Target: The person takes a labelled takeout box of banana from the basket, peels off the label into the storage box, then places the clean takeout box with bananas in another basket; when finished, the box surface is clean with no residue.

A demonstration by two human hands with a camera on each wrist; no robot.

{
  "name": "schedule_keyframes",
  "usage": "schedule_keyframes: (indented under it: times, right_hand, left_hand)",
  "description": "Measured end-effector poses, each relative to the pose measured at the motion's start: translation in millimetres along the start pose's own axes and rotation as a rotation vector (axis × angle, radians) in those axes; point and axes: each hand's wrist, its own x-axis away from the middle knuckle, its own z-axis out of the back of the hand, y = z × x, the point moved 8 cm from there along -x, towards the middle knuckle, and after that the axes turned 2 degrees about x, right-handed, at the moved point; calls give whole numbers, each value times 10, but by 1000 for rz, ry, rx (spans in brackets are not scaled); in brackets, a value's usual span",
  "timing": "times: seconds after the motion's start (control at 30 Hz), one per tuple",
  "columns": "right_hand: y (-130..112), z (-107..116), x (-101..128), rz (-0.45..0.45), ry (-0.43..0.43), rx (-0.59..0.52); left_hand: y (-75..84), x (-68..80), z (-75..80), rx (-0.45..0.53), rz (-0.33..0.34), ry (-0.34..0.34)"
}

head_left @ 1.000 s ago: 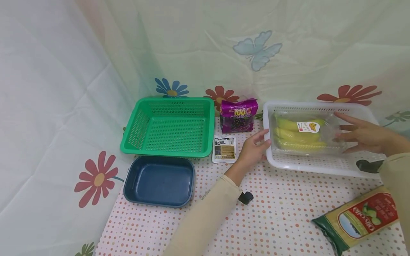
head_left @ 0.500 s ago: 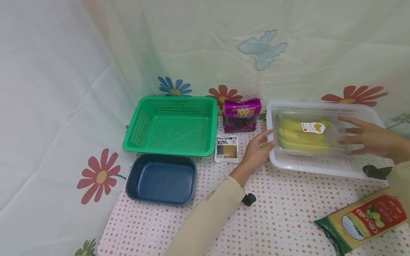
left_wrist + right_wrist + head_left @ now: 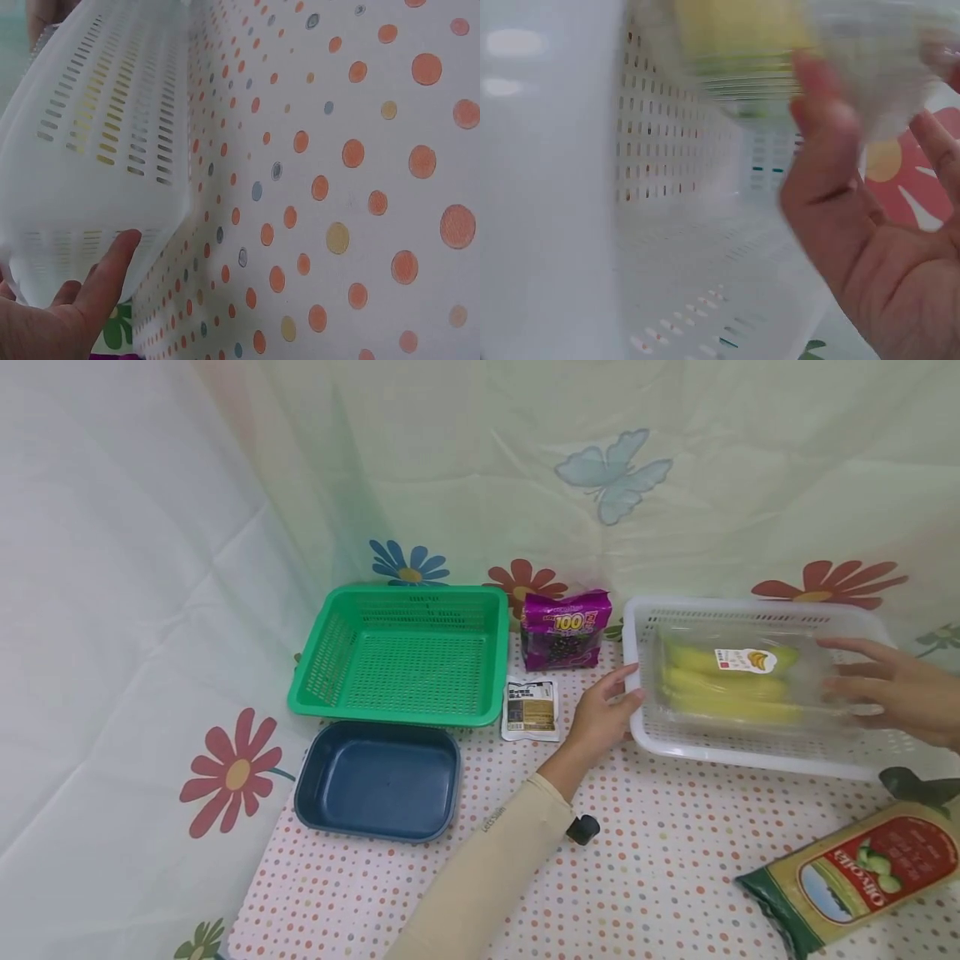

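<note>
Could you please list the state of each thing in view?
White slotted plastic basket: holds banana pack.
Clear plastic banana pack: closed, gripped by right hand.
Left hand: steadies basket's corner.
Green plastic basket: empty.
Dark blue tray: empty.
Purple snack bag: upright.

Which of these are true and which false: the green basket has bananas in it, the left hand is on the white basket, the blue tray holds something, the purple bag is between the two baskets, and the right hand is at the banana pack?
1. The green basket has bananas in it. False: it shows nothing inside; the banana pack lies in the white basket.
2. The left hand is on the white basket. True: it touches the basket's left wall.
3. The blue tray holds something. False: only its bare bottom shows.
4. The purple bag stands between the two baskets. True.
5. The right hand is at the banana pack. True: its fingers reach the pack's right end.
</note>
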Motion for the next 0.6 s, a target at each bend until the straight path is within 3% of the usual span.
schedule_keyframes:
  times: [0.23, 0.6]
  right_hand:
    - [-55, 155, 191, 119, 253, -62]
    - [31, 250, 416, 149, 423, -97]
  left_hand:
    - [-8, 8, -1, -2, -4, -9]
    - [-19, -6, 5, 17, -13, -27]
